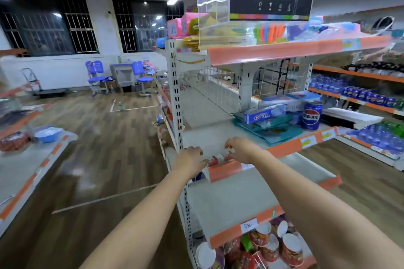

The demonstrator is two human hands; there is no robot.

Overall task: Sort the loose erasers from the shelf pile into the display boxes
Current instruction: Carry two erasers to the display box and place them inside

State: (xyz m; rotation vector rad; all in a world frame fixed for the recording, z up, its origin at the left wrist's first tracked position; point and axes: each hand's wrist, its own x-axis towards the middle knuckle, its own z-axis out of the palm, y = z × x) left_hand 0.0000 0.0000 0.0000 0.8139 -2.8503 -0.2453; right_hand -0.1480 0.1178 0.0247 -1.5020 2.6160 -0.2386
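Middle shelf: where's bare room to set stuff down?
Bare patch behind both hands, from the left upright to the teal trays. Right end crowded: toothpaste box, Pepsi can. The shelf below is bare too.

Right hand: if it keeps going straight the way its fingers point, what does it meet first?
The right hand points left along the shelf edge, over the small red-and-white items. Going straight on, it would probably meet the left hand first, though the blur leaves depth unclear.
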